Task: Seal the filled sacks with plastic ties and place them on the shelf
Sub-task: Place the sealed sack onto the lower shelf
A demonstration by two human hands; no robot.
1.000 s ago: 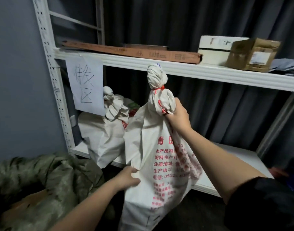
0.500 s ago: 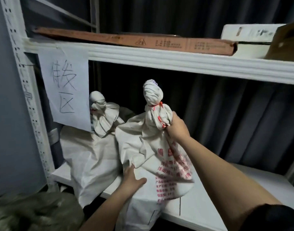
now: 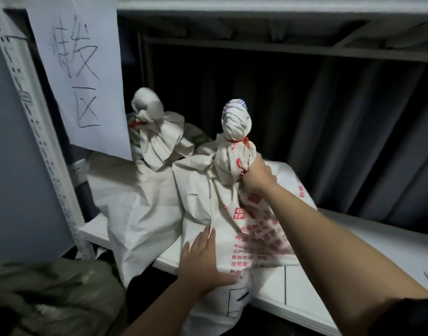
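**Tied sack half on the shelf — push it home**

Head view: you are on the placing step. The sack [image 3: 222, 214] is already sealed, with a red tie [image 3: 239, 141] cinched round its gathered neck. Your right hand [image 3: 255, 174] grips that neck just below the tie, fingers curled round the bunched cloth. Your left hand [image 3: 203, 258] lies flat and spread against the sack's lower front, pressing rather than holding. The sack leans on the near edge of the shelf [image 3: 353, 246], and its bottom hangs over that edge towards you, so it is not yet seated.

The next move, as I judge it, calls for a lift by the neck and a shove from the flat hand until the whole base sits on the board, upright and just beside the second sack [image 3: 145, 204]. That one stands at the far left, also tied in red, and touches yours.

The shelf board is white and smooth, bare to the right. A paper sign [image 3: 82, 76] with handwriting hangs from the upper level by the perforated post [image 3: 26, 112]. A dark curtain [image 3: 341, 122] closes the back. A camouflage bundle [image 3: 55, 294] lies low at the near left.
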